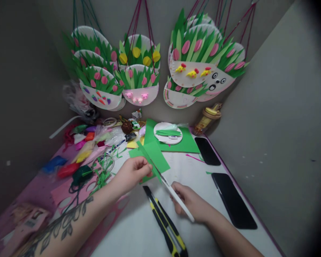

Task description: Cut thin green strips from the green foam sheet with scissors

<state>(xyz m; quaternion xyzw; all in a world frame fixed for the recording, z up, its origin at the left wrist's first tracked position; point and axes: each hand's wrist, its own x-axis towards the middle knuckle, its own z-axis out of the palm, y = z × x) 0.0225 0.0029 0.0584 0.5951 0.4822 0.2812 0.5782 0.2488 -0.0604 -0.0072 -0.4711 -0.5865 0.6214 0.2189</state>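
Head view — over the desk (133,221), a green strip (143,150) is pinched in the left hand's (139,168) fingers; slanted white scissors (179,202) are clasped by the right hand's (187,200) curled fingers.

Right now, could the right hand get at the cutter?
Probably yes: the cutter lies uncovered close by, but the right hand holds scissors and would likely need to free itself first.
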